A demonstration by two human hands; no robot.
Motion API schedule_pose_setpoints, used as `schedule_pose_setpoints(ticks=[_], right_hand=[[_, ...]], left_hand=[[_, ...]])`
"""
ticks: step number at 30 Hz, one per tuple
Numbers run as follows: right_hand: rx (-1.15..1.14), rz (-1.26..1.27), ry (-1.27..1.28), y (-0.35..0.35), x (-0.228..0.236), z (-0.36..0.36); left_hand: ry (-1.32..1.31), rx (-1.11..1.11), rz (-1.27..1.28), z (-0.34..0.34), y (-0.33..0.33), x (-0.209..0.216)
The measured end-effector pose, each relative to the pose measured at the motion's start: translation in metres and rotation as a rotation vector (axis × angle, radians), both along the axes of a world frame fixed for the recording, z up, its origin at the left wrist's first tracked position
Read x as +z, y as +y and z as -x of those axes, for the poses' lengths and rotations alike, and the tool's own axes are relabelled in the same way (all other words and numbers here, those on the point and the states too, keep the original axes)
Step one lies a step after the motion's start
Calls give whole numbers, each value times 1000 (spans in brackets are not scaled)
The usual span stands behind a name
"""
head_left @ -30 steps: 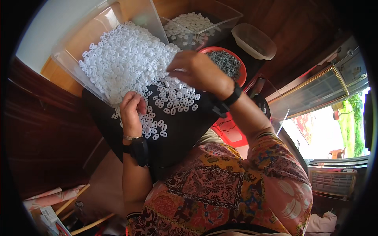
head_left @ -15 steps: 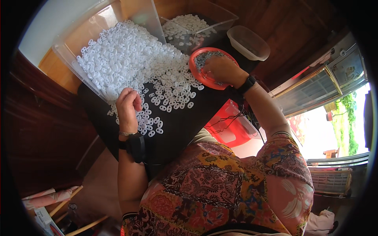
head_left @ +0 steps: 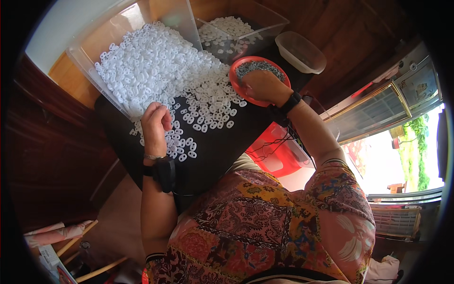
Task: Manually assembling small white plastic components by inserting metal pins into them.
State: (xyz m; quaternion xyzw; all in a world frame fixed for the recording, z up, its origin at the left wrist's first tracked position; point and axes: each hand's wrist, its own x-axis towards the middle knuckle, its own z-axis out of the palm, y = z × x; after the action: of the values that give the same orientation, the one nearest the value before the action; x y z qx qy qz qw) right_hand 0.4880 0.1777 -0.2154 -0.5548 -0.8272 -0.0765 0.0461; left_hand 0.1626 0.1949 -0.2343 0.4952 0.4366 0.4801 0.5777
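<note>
My left hand (head_left: pixel 155 128) is closed, its fingers curled beside a spread of small white oval plastic pieces (head_left: pixel 208 102), each with two holes. Whatever those fingers hold, if anything, does not show. My right hand (head_left: pixel 268 87) reaches down into a shallow red bowl (head_left: pixel 236 84) of small grey metal parts (head_left: pixel 257 67), too small to name. Its fingertips are hidden behind the hand. A large heap of the same white pieces (head_left: pixel 142 66) fills a clear plastic bin (head_left: pixel 90 78) tipped toward the black tabletop (head_left: pixel 222 151), and pieces spill from its mouth.
Behind the bowl stands a second clear bin (head_left: pixel 265 28) with more white pieces. To its right is an oval translucent tub (head_left: pixel 302 54). Dark cables (head_left: pixel 272 144) hang over a red container (head_left: pixel 279 158) below the table's right edge.
My right hand has shifted slightly toward me within the red bowl, and more grey parts show behind it. My left hand stays in nearly the same place, fingers still curled.
</note>
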Motion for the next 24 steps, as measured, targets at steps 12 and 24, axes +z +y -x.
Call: schedule_pose_setpoints(ticks=[12, 24], right_hand=[[-121, -68, 777, 2, 29, 9], [175, 632, 1389, 32, 29, 141]], left_hand=[[-36, -54, -52, 0, -1, 0], [-20, -24, -170, -7, -12, 6]])
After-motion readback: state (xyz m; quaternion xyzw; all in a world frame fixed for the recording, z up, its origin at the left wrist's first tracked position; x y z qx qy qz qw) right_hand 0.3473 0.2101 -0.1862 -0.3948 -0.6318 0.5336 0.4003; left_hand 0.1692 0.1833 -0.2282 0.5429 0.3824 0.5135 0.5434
